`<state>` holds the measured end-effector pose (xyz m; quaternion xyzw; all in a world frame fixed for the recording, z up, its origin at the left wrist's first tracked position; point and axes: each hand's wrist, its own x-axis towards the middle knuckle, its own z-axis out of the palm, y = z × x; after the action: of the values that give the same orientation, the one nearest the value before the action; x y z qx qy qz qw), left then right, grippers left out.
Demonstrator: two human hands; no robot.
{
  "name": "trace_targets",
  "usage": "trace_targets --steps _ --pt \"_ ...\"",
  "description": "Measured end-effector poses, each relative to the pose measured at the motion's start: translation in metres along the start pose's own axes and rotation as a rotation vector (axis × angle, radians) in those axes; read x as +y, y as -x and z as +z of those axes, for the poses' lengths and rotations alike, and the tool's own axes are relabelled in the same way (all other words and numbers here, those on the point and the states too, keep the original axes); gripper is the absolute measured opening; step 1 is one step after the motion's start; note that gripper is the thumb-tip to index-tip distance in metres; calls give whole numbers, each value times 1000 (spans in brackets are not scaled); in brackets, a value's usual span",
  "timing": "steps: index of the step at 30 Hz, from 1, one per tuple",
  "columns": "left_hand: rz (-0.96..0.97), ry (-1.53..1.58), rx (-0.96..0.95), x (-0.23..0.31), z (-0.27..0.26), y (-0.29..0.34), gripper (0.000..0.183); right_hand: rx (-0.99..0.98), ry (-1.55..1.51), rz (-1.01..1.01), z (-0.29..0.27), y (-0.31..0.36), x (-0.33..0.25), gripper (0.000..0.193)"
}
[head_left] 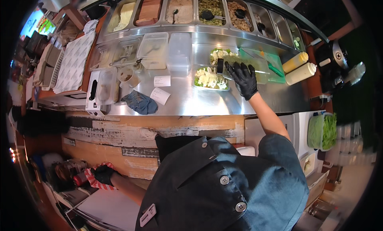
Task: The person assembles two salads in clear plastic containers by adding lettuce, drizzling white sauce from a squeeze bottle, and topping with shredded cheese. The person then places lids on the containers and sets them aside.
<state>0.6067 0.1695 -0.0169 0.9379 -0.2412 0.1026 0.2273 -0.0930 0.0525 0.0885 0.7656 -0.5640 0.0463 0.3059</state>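
Note:
My right hand (241,80), in a black glove, is closed over a clear bottle-like container (261,67) with a black cap (220,66). The container lies tilted on its side, its cap end beside two salads. Nearest the cap, one salad (211,78) shows white chunks over green leaves in a clear tray; the other salad (223,54) sits just behind. At the lower left, my gloved left hand (104,175) is closed on a red-and-white striped cloth (95,180). Its fingertips are partly hidden by the cloth's folds.
Right of the salads lie a green cutting board (271,57), a green-handled knife (275,69) and two squeeze bottles (301,73). A crumpled blue cloth (139,102) and paper slips (160,96) rest left. Metal food pans (179,9) line the back; plastic tubs (153,51) stand before them.

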Motion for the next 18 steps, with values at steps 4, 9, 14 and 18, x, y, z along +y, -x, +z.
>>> trace_targets --steps 4,9,14,18 --pt "-53 92 -43 2 -1 5 34 -7 25 -63 9 -10 -15 58" --pt "0 94 -47 -28 35 -11 34 -37 0 -136 23 -30 -25 59" --pt "-396 1069 -110 -52 52 -23 37 57 22 20 14 -5 -12 60" --pt "-483 995 -16 -29 46 -34 39 65 87 156 20 34 -2 57"
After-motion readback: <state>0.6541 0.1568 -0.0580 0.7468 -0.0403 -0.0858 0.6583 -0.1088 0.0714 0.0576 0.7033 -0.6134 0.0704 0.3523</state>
